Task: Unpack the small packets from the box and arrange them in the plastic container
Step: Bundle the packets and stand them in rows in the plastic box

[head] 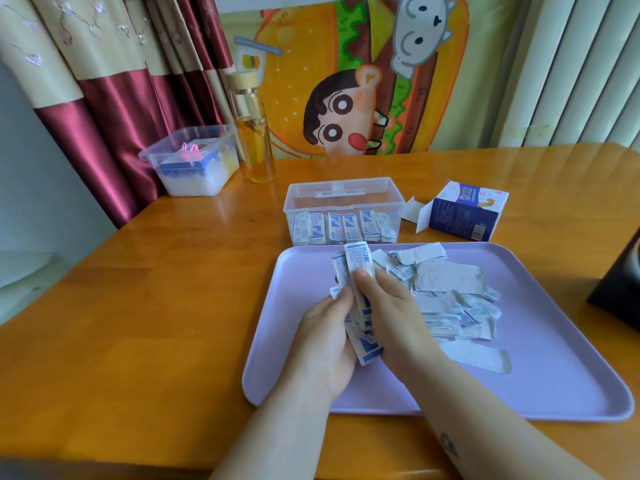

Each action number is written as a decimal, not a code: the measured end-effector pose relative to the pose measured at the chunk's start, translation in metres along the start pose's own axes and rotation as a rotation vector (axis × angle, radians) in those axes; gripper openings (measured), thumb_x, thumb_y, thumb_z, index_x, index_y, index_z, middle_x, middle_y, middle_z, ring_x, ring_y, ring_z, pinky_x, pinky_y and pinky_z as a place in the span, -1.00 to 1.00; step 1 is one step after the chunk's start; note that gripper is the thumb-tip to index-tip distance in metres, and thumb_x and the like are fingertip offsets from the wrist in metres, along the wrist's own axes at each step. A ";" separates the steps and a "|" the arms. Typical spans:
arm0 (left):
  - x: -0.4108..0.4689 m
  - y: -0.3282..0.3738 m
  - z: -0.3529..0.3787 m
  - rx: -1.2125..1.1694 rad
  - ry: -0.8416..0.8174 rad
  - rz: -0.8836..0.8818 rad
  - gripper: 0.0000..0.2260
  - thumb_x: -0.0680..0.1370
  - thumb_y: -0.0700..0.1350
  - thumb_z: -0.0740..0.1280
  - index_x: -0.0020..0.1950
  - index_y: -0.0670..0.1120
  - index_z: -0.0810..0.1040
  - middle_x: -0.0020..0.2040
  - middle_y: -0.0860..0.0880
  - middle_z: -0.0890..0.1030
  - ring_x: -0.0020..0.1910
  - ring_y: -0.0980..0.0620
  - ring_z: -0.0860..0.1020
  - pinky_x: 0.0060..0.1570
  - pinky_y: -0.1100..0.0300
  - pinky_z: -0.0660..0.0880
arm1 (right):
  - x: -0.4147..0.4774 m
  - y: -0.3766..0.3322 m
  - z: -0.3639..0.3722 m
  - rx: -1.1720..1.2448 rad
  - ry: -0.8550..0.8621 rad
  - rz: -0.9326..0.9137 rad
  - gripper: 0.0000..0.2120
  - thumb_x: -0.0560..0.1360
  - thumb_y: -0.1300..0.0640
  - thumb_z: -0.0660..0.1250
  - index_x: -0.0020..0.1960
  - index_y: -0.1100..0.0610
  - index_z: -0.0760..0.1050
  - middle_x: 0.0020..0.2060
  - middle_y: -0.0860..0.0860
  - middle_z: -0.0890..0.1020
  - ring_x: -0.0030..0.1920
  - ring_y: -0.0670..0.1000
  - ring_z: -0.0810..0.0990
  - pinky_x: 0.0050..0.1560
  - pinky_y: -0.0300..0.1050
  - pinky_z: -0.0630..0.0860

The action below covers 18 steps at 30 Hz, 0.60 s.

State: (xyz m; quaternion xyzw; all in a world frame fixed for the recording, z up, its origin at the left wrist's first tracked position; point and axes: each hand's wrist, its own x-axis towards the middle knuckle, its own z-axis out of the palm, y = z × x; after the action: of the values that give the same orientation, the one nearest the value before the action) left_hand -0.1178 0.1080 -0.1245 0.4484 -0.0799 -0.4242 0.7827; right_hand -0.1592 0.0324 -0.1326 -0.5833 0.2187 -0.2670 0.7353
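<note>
My left hand [325, 344] and my right hand [394, 317] together grip a stack of small blue-and-white packets [358, 268] held upright over the lilac tray [540, 368]. A loose pile of packets [446, 299] lies on the tray to the right of my hands. Behind the tray stands the clear plastic container [343, 197], open, with a row of packets [343, 228] standing along its front wall. The blue-and-white box [464, 214] lies on its side right of the container, its flaps open.
A second lidded plastic box [192, 164] and a glass bottle with amber liquid [252, 133] stand at the back left of the wooden table [138, 306]. A dark object [620, 282] sits at the right edge. Curtains hang behind.
</note>
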 end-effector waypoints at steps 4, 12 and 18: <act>-0.001 0.001 -0.005 0.013 -0.027 -0.002 -0.75 0.61 -0.10 0.18 0.17 -0.08 0.60 0.06 -0.19 0.65 -0.04 -0.10 0.63 -0.03 -0.01 0.56 | 0.002 -0.003 -0.003 -0.075 -0.030 0.010 -0.76 0.59 0.05 0.21 -0.03 0.21 0.54 -0.15 0.23 0.63 -0.12 0.14 0.62 -0.03 0.12 0.55; 0.005 0.010 -0.007 -0.079 0.086 0.056 -0.65 0.64 0.01 0.08 0.24 -0.10 0.55 0.10 -0.13 0.65 0.01 -0.03 0.62 -0.10 0.15 0.57 | -0.010 -0.011 -0.004 -0.332 -0.078 -0.136 -0.71 0.60 0.03 0.15 -0.13 0.23 0.46 -0.27 0.20 0.64 -0.27 0.16 0.59 -0.22 0.02 0.53; -0.002 0.007 0.002 -0.127 0.064 0.003 -0.57 0.65 0.06 0.03 0.20 -0.18 0.56 0.06 -0.15 0.65 0.12 -0.05 0.59 0.18 0.12 0.44 | -0.015 -0.002 0.002 -0.679 -0.102 -0.327 -0.86 0.61 0.10 0.13 -0.10 -0.11 0.32 -0.42 -0.15 0.46 -0.37 -0.16 0.43 -0.37 -0.29 0.31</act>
State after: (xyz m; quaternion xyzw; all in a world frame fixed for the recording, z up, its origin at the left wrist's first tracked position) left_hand -0.1156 0.1100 -0.1176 0.4111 -0.0285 -0.4125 0.8124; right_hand -0.1694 0.0435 -0.1303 -0.8335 0.1620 -0.2638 0.4577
